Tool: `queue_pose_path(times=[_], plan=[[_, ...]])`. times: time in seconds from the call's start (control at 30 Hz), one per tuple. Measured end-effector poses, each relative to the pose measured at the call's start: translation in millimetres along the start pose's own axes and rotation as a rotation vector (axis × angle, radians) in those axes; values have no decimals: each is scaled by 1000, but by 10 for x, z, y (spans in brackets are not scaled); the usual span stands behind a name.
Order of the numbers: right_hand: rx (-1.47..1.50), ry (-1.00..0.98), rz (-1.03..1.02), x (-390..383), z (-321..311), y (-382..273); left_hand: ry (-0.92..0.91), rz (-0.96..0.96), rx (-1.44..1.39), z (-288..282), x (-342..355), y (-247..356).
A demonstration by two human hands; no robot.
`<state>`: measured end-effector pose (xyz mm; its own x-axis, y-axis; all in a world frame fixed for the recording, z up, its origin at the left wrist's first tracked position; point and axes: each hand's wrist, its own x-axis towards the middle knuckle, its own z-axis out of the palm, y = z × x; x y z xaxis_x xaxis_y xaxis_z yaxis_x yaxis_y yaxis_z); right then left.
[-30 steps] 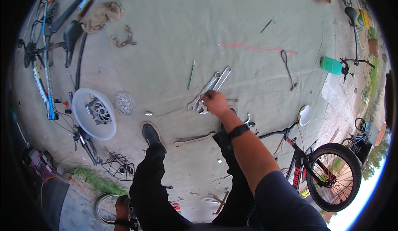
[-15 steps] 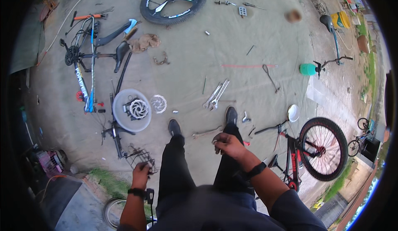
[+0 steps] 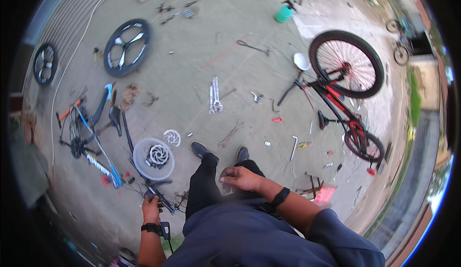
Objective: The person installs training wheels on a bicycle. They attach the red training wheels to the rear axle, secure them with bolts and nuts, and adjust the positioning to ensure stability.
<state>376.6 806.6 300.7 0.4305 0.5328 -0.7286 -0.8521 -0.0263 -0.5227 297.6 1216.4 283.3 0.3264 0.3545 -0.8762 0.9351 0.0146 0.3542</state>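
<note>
R hand (image 3: 238, 178) is hanging in front of the dark trousers, thumb & fingertips drawn close together; can't tell if they're pinching anything. L hand (image 3: 151, 208) is hanging low, fingers loosely bent, right by a dark bar assembly (image 3: 161, 198); can't tell if touching. Just above that, a whitish basin (image 3: 139, 166) is holding brake discs (image 3: 157, 155); a loose disc (image 3: 172, 138) is lying nearby. Past the shoes, a rusty wrench (image 3: 231, 133) is lying on the grey-green flr (image 3: 182, 104), w/ shiny wrenches (image 3: 214, 96) farther out. Pale lettering is showing on the blue-&-white bike frame (image 3: 97, 164), L, & marks on a blk wheel (image 3: 127, 47). R side, a red-&-blk bike (image 3: 336, 104) is resting outdoors.
</note>
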Motion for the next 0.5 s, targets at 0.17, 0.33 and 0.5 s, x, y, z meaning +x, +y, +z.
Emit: queue_pose_path(times=[0.17,0.33,0.5], plan=[[132,63,-156,-415,-195,598,-87,84,135,319,-180,111],[272,189,-247,-1129,-401,884,-151,155,215,772,-482,179],[371,259,-276,-1820,-667,1314,-191,246,367,1176,-842,217]])
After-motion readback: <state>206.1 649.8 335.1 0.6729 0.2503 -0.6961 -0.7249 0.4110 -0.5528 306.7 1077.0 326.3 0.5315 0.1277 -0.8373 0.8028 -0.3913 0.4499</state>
